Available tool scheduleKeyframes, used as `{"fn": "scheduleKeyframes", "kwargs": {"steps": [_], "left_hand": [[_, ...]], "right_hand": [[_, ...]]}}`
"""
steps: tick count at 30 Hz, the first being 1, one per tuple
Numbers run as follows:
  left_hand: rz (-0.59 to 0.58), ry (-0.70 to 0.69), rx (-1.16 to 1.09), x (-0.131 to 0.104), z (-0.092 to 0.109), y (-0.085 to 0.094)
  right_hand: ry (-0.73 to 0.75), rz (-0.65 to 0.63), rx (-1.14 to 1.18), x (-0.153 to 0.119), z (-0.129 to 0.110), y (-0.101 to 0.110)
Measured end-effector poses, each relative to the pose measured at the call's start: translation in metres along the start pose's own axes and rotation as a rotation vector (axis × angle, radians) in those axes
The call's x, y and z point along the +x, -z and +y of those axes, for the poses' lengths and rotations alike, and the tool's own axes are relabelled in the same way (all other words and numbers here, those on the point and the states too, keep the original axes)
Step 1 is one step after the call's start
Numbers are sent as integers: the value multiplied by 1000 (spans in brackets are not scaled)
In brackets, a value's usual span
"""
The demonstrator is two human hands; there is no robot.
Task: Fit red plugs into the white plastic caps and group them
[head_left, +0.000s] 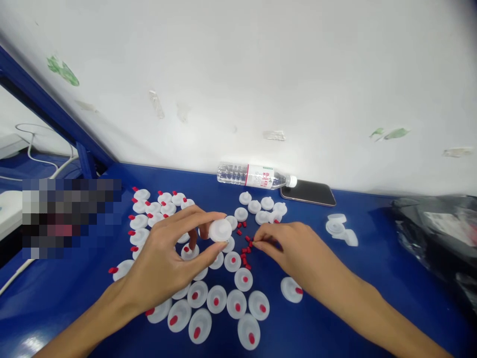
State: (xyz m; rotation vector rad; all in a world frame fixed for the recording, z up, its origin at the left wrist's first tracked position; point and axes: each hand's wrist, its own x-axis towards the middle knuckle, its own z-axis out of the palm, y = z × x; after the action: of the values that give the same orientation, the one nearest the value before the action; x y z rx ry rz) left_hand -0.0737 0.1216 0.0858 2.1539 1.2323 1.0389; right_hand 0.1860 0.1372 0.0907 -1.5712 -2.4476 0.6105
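My left hand [175,248] pinches a round white translucent plastic cap [220,230] between thumb and fingers, raised over the other caps. My right hand [286,241] has thumb and index finger pressed together at the edge of a small pile of red plugs [244,250]; a red plug [251,244] shows at the fingertips. Many similar caps with red plugs in their centres, such as this cap [200,325], lie around and below my left hand, some partly hidden by it. Behind the pile sit several white caps [254,207] without visible red plugs.
A clear water bottle [257,176] lies on its side against the white wall, beside a dark phone [308,193]. White plastic pieces [341,228] lie to the right on the blue table [320,328]. A black plastic bag [436,238] stands at the right edge. Blue framing [44,99] rises on the left.
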Motion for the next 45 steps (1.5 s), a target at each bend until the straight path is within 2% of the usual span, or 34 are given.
{"fn": "scheduleKeyframes", "kwargs": {"steps": [3,6,12,18,21,25,29,32,34,39,45], "left_hand": [[1,-16,84,0,0,-2],[-14,-61,102,0,1,-3],[-110,-134,87,-3,6,-6],[-113,-139,63,-7,10,-7],[-98,-164,57,-8,7,-8],[-74,-188,106,-11,5,-11],[-58,-239,190,-13,5,-11],[-42,-309,273,-10,1,-11],[-70,-296,321,-8,-5,-12],[-152,-228,319,-4,-16,-17],[-205,-196,248,-4,-17,-16]], "right_hand": [[2,50,302,-1,-6,16],[-5,164,608,-3,-13,24],[84,297,673,-6,-25,18],[129,258,741,-11,-32,9],[141,288,751,-13,-33,5],[147,348,648,-16,-35,6],[61,343,522,-15,-25,24],[-4,274,375,-12,-7,39],[-52,204,241,-10,5,43],[-231,-20,-122,-4,22,30],[-252,-70,-223,-4,24,24]]}}
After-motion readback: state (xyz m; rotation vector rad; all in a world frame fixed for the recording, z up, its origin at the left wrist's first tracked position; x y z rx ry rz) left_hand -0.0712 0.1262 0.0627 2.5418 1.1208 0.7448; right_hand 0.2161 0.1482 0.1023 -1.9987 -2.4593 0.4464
